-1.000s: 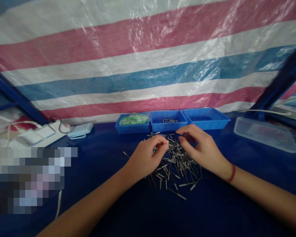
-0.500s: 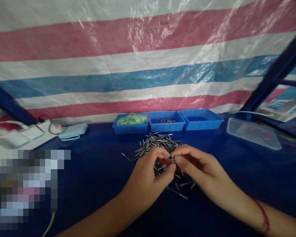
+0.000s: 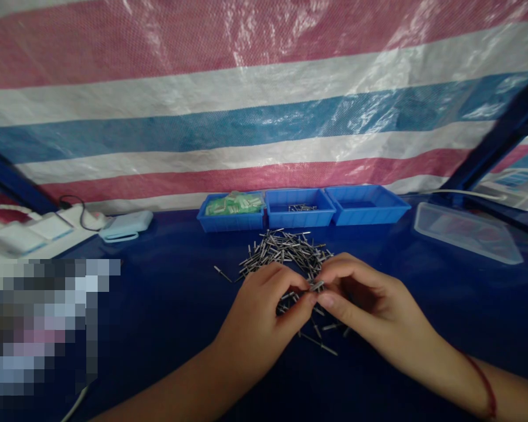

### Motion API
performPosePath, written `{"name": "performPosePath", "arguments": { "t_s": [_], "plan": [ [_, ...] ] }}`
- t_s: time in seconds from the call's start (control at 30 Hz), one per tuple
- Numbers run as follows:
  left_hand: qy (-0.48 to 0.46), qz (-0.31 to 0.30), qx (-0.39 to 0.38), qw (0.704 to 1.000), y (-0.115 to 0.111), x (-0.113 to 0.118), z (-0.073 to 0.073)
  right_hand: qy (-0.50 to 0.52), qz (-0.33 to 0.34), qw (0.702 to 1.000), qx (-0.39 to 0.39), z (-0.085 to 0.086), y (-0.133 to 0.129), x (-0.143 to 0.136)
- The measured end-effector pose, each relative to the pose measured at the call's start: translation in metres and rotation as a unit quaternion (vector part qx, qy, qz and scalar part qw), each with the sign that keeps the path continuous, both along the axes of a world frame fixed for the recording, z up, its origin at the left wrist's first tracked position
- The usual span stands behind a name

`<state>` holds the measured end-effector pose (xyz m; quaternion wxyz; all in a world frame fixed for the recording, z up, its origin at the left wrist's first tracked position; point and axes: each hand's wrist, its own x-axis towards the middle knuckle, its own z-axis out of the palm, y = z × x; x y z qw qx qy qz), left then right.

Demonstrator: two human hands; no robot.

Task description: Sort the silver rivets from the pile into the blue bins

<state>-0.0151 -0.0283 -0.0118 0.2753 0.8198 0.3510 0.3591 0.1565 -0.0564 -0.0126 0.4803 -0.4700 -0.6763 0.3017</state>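
Observation:
Several silver blind rivets (image 3: 317,286) are pinched between my two hands, their bodies side by side; how many I cannot tell. My left hand (image 3: 268,310) is closed on them from the left with thumb and forefinger. From the right, my right hand (image 3: 374,305) grips them with thumb and fingertips, and its palm is hidden. A loose pile of blind rivets (image 3: 281,249) lies on the blue table just behind and below the hands. One stray rivet (image 3: 222,274) lies left of the pile, another (image 3: 323,346) nearer to me.
At the back stand a blue bin (image 3: 231,223) with green-and-white packets, a second bin (image 3: 299,218) with some rivets, and a third bin (image 3: 369,215). A clear plastic lid (image 3: 466,234) lies right. On the left are a light-blue case (image 3: 127,224) and a white power strip (image 3: 81,220).
My fingers have shifted around the rivets, which now show more plainly between the fingertips. The camera view has tilted slightly downward.

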Motion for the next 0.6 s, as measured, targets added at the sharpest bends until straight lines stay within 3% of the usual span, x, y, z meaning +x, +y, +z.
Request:
{"name": "performPosePath", "arguments": {
  "t_s": [0.23, 0.47, 0.6],
  "plan": [
    [0.029, 0.009, 0.050, 0.998, 0.001, -0.001, -0.001, -0.043, 0.010, 0.998, 0.040, 0.001, -0.003, 0.002],
    [0.058, 0.023, 0.260, 0.964, 0.005, -0.010, 0.005, -0.104, 0.013, 0.991, 0.088, 0.001, 0.000, 0.003],
    [0.087, 0.027, 0.289, 0.953, 0.004, -0.013, 0.010, -0.134, 0.041, 0.982, 0.129, 0.003, -0.001, 0.001]
  ]
}}
